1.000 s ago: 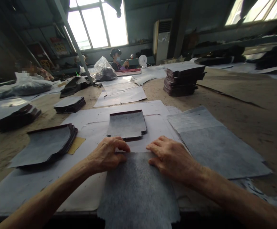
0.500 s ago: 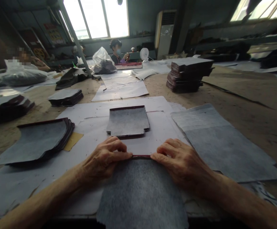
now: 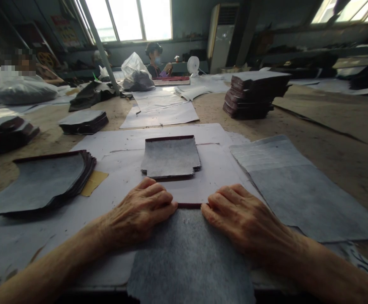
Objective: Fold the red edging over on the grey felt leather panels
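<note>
At the bottom centre of the frame a grey sheet lay on the table, a dark red strip showing along its far edge. The left hand and right hand rested palm down on that edge, fingers flat and close together (pressing, not gripping). Just beyond, at centre, sat a small stack of cut pieces. A fanned pile lay at the left and broad grey sheets at the right. A tall stack stood upper right.

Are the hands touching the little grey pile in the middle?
No, the left hand and right hand both press on the near grey sheet, and the little pile lies apart beyond them.
</note>
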Demonstrator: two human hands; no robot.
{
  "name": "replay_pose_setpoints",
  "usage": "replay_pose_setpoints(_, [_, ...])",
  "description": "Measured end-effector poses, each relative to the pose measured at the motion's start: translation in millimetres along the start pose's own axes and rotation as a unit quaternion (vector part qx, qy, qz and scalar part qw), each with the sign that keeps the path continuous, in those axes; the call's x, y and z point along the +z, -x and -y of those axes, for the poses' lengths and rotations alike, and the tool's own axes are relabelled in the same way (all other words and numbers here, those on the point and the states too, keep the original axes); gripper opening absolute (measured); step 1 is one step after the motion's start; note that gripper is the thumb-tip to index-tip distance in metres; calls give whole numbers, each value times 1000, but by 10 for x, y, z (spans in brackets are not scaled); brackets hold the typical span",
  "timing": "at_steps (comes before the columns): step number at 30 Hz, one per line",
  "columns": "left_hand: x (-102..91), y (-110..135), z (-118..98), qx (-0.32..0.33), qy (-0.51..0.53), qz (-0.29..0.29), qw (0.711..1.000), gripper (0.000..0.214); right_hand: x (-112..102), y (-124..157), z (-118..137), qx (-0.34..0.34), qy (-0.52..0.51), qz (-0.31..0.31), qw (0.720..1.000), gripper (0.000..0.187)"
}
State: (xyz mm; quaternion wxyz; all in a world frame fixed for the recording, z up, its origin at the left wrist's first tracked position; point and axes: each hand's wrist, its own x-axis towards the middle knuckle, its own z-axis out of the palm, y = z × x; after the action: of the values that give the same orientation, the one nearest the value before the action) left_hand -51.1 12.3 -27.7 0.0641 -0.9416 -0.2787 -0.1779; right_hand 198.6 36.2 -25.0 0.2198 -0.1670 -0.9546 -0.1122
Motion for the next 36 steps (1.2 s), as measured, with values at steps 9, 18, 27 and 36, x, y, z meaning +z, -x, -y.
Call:
replay_pose_setpoints(9, [-59, 13, 76, -17, 31, 52, 998, 37, -11, -114, 64, -73, 25, 37, 996, 24])
replay_pose_setpoints(18, [-322, -73, -207, -265, 94, -147, 948, 24, -56, -126, 56, -71, -19, 91, 993, 27])
replay_pose_setpoints(27, [112, -564, -488, -257, 149, -56, 953, 21, -3, 40, 69, -19, -5, -9, 1000, 26])
replay_pose_setpoints(36, [182, -592, -447, -251, 58, 13, 966, 30, -188, 401, 133, 166, 6, -110, 980, 28])
